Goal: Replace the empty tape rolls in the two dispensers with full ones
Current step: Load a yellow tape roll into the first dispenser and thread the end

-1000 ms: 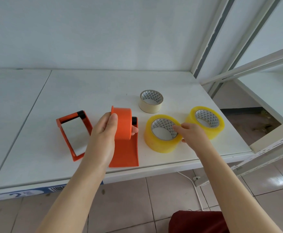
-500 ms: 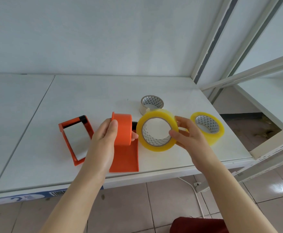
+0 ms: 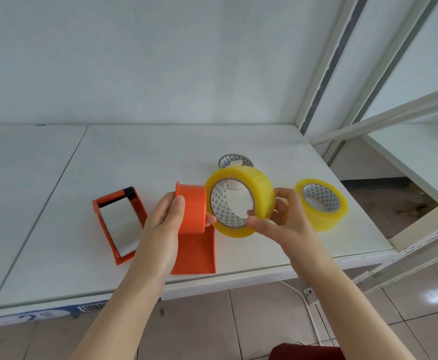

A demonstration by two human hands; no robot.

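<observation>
The full roll (image 3: 240,201), glossy yellow with a patterned cardboard core, was pinched upright in the right hand (image 3: 283,219), clear of the shelf (image 3: 160,157) near its front edge. The left hand (image 3: 164,219) gripped the dispenser's (image 3: 193,224) smooth orange hub. Loading seemed underway; next, core must align with hub.

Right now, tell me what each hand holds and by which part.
The right hand pinches the lifted yellow tape roll by its near rim. The left hand grips the orange dispenser around its round hub.
</observation>
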